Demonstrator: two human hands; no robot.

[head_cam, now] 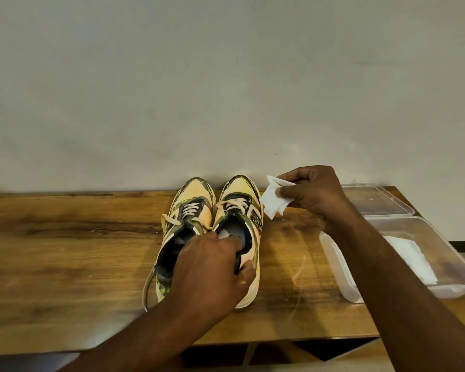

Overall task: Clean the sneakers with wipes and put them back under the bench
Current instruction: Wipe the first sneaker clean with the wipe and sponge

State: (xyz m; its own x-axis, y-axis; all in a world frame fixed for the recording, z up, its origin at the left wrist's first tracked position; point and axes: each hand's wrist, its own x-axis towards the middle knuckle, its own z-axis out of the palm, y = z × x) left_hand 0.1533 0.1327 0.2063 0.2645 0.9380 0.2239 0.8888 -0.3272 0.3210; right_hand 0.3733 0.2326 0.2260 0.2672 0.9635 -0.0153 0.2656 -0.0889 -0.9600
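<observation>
Gripping right sneaker (239, 237) heel, wipe (275, 201) aloft

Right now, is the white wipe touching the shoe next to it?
Apart. In the head view, the wipe hangs pinched in the right hand, and a strip of bare bench shows between it and the right sneaker.

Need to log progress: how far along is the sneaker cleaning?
Early. Done: both sneakers sit on the bench, and the wipe box is open. In hand: left hand grips the right sneaker's collar; right hand holds a wipe clear of the shoes. Left: wiping, then returning them under the bench.
</observation>
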